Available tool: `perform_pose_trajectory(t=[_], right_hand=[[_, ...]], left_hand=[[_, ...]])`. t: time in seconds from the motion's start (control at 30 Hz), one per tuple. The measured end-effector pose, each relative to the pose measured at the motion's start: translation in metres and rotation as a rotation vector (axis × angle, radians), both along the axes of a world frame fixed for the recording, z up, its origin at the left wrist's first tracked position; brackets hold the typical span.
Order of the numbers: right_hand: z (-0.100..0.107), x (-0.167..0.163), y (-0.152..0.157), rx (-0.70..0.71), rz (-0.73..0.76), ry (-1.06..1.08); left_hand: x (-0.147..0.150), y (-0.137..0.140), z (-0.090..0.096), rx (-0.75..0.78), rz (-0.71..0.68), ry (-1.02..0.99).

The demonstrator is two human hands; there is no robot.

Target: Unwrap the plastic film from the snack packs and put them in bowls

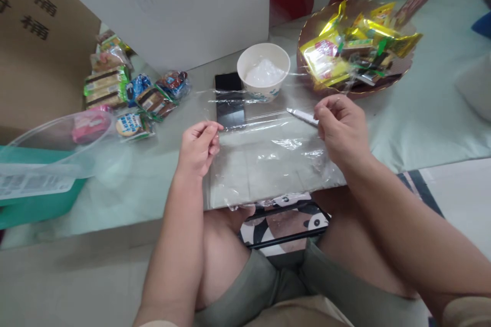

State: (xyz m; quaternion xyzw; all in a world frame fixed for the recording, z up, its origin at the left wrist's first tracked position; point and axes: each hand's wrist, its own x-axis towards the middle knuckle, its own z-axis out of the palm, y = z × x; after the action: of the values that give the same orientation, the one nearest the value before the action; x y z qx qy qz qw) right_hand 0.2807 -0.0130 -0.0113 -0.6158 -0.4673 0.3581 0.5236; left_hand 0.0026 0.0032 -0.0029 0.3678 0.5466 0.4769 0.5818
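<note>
Both my hands pinch a sheet of clear plastic film point(264, 156) and hold it spread over the near edge of the table. My left hand point(200, 147) is closed on its left side. On the other side, my right hand point(341, 125) grips the film with thumb and fingers pressed together. Beneath or behind the film lies a black phone point(229, 99). A white-bladed knife or scissors point(301, 115) points left from beside my right hand; its other end is hidden. A paper bowl point(264, 64) with crumpled clear plastic in it stands just beyond the film.
A gold-rimmed bowl point(402, 74) of wrapped snacks stands at the back right. Several packaged snacks point(105, 87) lie at the left, near a clear plastic lid point(95, 148) and a green container point(46, 209). A white box point(172, 10) and a cardboard box point(46, 61) rise behind.
</note>
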Motion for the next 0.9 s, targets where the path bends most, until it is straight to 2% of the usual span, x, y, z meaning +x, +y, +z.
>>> perform_pose_trajectory(t=[0.2, 0.5, 0.67, 0.8, 0.9], right_hand=[[0.0007, -0.0004, 0.0005, -0.005, -0.017, -0.031], [0.0023, -0.0026, -0.0034, -0.002, 0.002, -0.054], [-0.0024, -0.0005, -0.0018, 0.059, -0.023, -0.065], [-0.002, -0.0011, -0.0013, 0.083, -0.053, -0.031], [-0.0025, -0.0019, -0.0033, 0.106, -0.016, 0.005]], left_hand=[[-0.0012, 0.0015, -0.0006, 0.106, 0.023, 0.029], [-0.0051, 0.0011, -0.0022, 0.123, -0.021, -0.062], [-0.0071, 0.0016, -0.0031, 0.149, -0.048, -0.121], [-0.0033, 0.0004, -0.0028, 0.03, -0.197, -0.114], [0.0022, -0.0004, -0.0036, -0.019, -0.173, -0.033]])
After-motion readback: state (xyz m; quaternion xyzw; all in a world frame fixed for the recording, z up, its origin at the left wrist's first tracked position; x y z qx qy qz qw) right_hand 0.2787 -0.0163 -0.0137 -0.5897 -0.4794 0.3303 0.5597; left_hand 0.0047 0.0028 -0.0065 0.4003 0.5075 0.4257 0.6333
